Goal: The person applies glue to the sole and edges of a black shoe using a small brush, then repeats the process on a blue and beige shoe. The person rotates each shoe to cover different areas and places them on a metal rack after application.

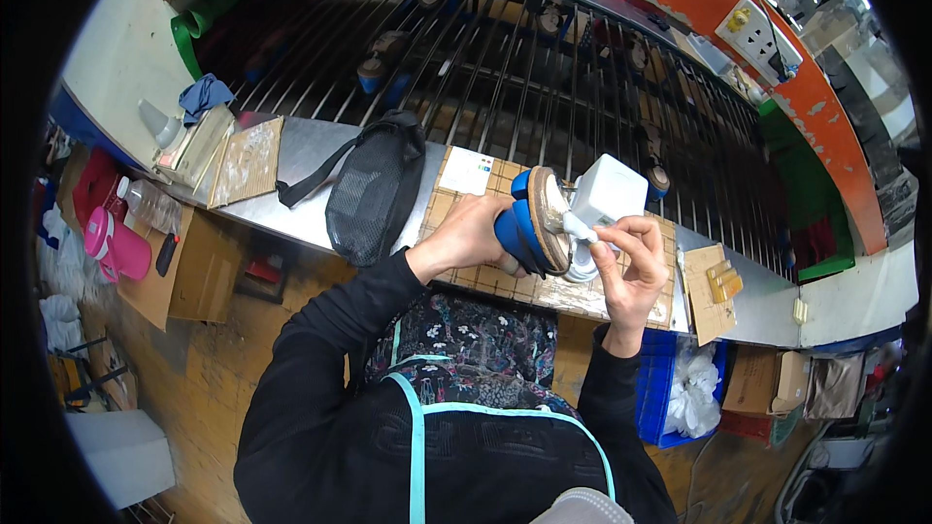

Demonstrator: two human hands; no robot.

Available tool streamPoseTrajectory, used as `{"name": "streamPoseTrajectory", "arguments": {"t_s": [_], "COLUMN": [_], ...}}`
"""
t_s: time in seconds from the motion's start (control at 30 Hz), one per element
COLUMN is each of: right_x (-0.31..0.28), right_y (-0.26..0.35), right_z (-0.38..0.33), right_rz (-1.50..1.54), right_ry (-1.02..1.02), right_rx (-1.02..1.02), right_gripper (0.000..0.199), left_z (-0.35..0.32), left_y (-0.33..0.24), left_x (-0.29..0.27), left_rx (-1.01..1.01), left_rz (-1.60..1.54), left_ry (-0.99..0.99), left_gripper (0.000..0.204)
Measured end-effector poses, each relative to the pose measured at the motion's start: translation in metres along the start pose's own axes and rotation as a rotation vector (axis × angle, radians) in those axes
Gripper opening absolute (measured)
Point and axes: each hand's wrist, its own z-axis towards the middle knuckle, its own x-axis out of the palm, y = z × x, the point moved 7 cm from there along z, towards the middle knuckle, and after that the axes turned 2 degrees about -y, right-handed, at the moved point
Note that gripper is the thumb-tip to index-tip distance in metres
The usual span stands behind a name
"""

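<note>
My left hand (pixel 473 231) grips a blue shoe (pixel 529 223) on its side, its pale sole turned toward my right. My right hand (pixel 629 267) pinches a small white applicator (pixel 580 229) against the edge of the sole. Just behind the shoe stands a white square container (pixel 610 189). Both hands are raised over a checked work mat (pixel 456 209) on the metal bench.
A black mesh bag (pixel 374 189) lies left of the mat. Cardboard pieces (pixel 248 160) and a blue cloth (pixel 206 94) sit further left. A conveyor of metal rods (pixel 505 58) carries shoes behind the bench. A blue crate (pixel 670 388) stands below right, a pink bottle (pixel 115 247) at left.
</note>
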Motion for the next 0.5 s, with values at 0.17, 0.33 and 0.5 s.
{"name": "streamPoseTrajectory", "arguments": {"t_s": [0.17, 0.33, 0.5], "right_x": [-0.001, -0.002, -0.005], "right_y": [-0.006, -0.014, -0.021], "right_z": [-0.001, -0.007, -0.013], "right_rz": [-0.004, 0.023, 0.020], "right_ry": [0.025, 0.018, 0.021], "right_rx": [0.006, 0.037, 0.049], "right_gripper": [0.019, 0.019, 0.018], "left_z": [-0.001, -0.006, -0.015], "left_y": [0.010, 0.017, 0.017], "left_x": [0.019, 0.040, 0.055], "left_rx": [-0.073, -0.183, -0.288], "left_rz": [-0.169, -0.390, -0.536], "left_ry": [0.185, 0.361, 0.503], "left_gripper": [0.067, 0.070, 0.072]}}
